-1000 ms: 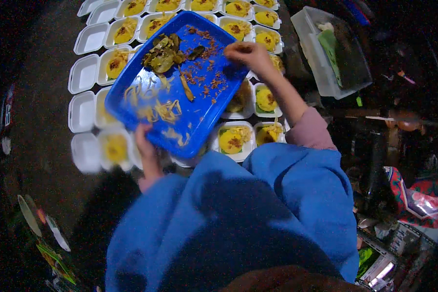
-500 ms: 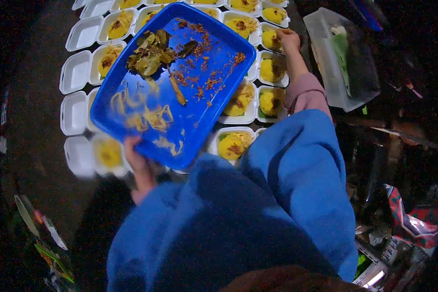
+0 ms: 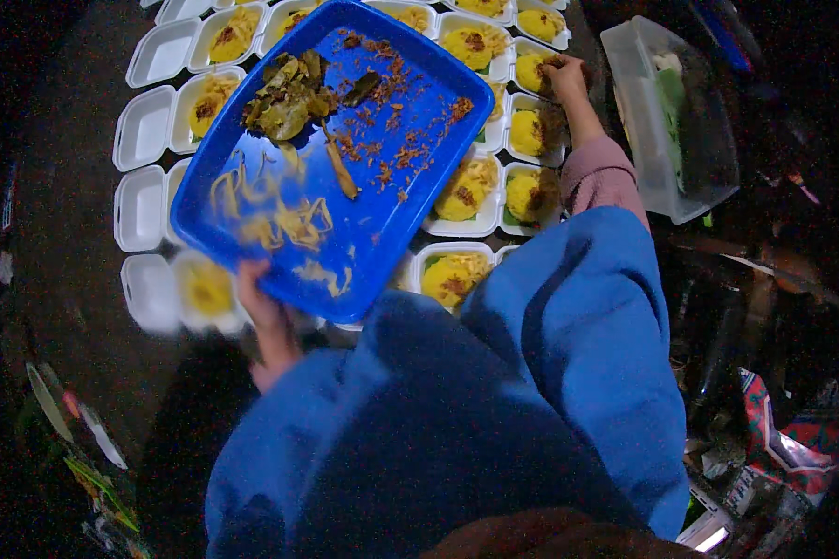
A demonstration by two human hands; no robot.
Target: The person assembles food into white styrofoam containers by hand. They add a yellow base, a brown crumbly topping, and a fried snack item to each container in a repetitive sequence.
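I have my left hand [image 3: 268, 315] gripping the near edge of the blue tray [image 3: 378, 214], above white containers [image 3: 144, 130]; beyond its right edge, my right hand [image 3: 569, 82] touches yellow food [image 3: 528, 69], grip unclear.

Blue rect. tray [image 3: 373, 224] w/ brown bits [image 3: 460, 110] & leaves [image 3: 284, 107] is diag. over wht. boxes [image 3: 144, 126].

2 hands [image 3: 268, 317], 1 blue tray [image 3: 371, 244], 1 clr plastic bin [image 3: 703, 199] & 10+ wht foam boxes [image 3: 142, 129].
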